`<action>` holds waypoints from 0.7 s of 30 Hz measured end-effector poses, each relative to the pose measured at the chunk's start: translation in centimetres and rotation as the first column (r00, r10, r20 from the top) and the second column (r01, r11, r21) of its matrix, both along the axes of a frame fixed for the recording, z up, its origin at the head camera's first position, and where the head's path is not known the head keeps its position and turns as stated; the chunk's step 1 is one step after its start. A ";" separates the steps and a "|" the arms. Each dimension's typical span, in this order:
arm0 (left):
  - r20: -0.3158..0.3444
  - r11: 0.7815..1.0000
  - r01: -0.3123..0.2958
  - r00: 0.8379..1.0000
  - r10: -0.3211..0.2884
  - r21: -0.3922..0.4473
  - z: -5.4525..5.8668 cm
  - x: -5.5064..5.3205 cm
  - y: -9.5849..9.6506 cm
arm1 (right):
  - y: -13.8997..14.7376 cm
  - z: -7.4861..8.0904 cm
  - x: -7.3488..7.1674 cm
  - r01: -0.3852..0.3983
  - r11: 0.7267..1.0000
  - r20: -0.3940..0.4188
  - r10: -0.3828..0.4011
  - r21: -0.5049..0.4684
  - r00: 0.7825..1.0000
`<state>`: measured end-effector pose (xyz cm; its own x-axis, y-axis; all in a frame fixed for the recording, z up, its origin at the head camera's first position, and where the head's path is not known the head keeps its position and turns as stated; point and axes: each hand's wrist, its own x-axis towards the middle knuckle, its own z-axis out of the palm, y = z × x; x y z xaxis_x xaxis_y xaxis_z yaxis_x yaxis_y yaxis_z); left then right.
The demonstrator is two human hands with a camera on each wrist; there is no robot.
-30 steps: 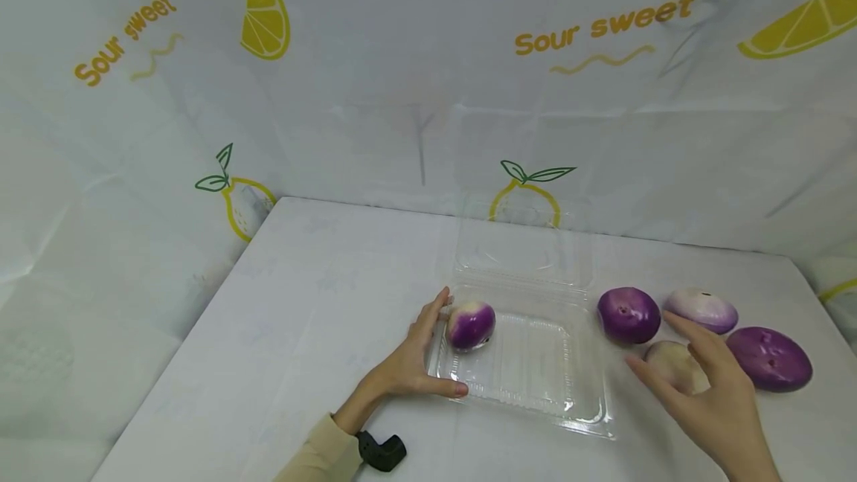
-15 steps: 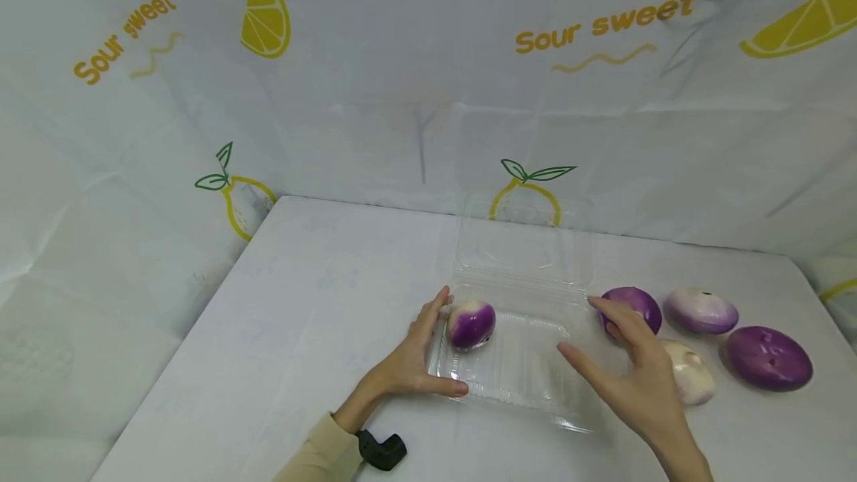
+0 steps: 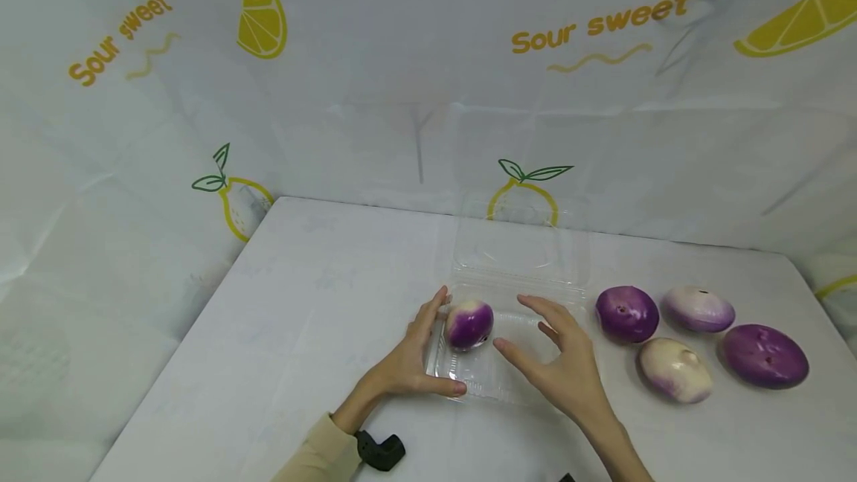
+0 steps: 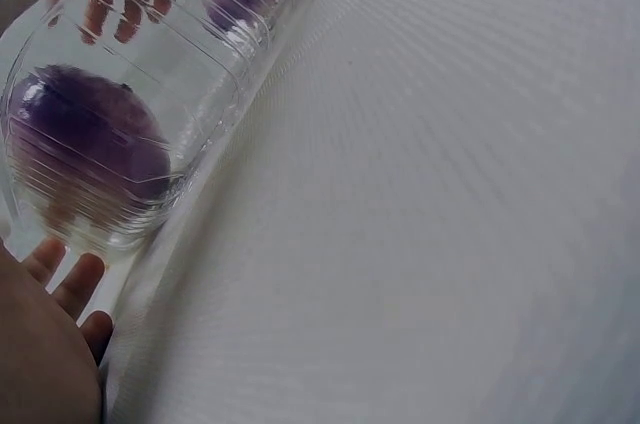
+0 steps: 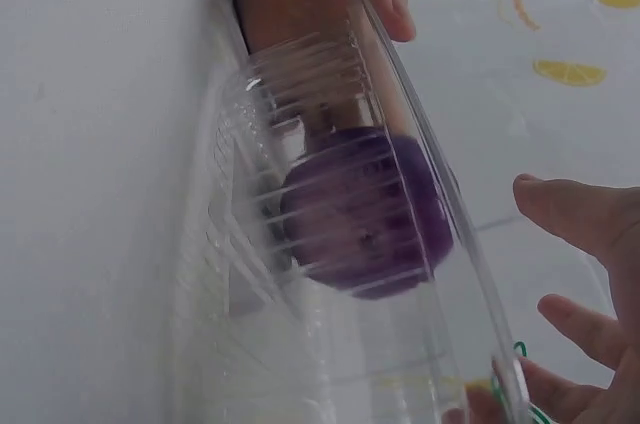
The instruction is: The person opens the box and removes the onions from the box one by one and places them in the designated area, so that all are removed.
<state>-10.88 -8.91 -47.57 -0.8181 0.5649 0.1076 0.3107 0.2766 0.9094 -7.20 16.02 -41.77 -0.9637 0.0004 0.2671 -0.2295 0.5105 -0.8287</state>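
A clear plastic clamshell container lies on the table with its lid raised at the back. Inside, at the left end, sits one glossy purple-and-white round vegetable, seen through the ribbed wall in the right wrist view. My left hand rests at the container's left end, thumb along the front rim and fingers along the side. Over the container's right half hovers my right hand, thumb and fingers spread with nothing between them. It is apart from the vegetable.
Right of the container lie a round purple vegetable, a pale oval one, a cream one and a larger purple one. A black wrist device shows by the left sleeve. A lemon-print cloth hangs behind.
My right hand has moved left, from above the loose vegetables to over the container, carrying nothing. My left hand and the vegetable inside have stayed in place.
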 end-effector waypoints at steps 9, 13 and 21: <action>-0.008 1.000 -0.001 1.000 0.001 0.003 0.0 0.0 0.1 | -2.5 -0.7 -0.6 -0.042 0.995 0.105 0.052 -0.092 0.993; -0.004 1.000 -0.004 1.000 0.004 0.009 -0.2 -0.1 0.1 | -3.2 -0.9 -0.9 -0.040 0.993 0.130 0.055 -0.108 0.990; -0.008 1.000 0.002 1.000 -0.002 0.006 -0.3 -0.1 0.0 | -3.9 -1.2 -1.1 -0.020 0.992 0.165 0.041 -0.124 0.986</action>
<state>-11.01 -8.91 -47.89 -0.8160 0.5661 0.1170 0.3181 0.2707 0.9086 -8.31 12.12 -43.01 -0.9947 -0.0071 0.1028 -0.0971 0.3984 -0.9120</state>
